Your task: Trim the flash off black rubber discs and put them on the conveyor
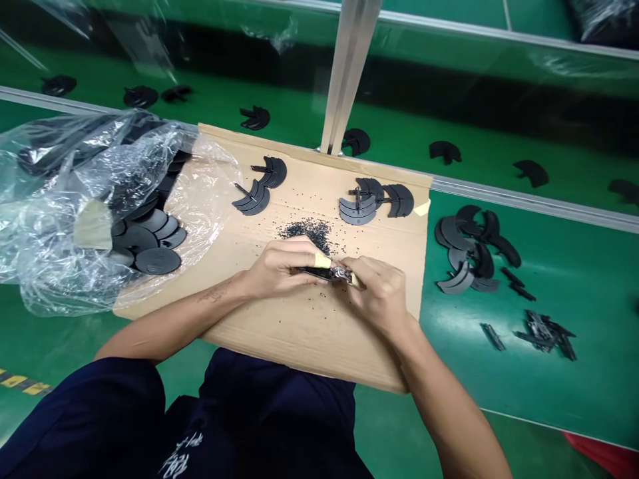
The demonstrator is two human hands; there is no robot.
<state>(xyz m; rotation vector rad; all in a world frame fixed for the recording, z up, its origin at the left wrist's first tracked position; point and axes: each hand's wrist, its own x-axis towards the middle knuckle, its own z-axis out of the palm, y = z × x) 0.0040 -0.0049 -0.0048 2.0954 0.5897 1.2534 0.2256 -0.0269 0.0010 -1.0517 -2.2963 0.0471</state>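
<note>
My left hand [279, 266] is closed around a thin black plastic part [310, 271], its taped thumb pressing on top. My right hand [379, 289] is closed on a small metal tool [342, 273] whose tip touches that part. Both hands rest over a sheet of cardboard [299, 326] on my lap and the bench. Just beyond my fingers lies a heap of black shavings [307, 231].
A clear plastic bag [74, 206] of black crescent-shaped parts lies at the left. Small stacks of black parts [359, 199] sit on the cardboard's far side, another pile [472, 249] and black offcuts [542, 330] on the green bench at the right. Single parts ride the green conveyor [449, 152] behind a metal post [347, 66].
</note>
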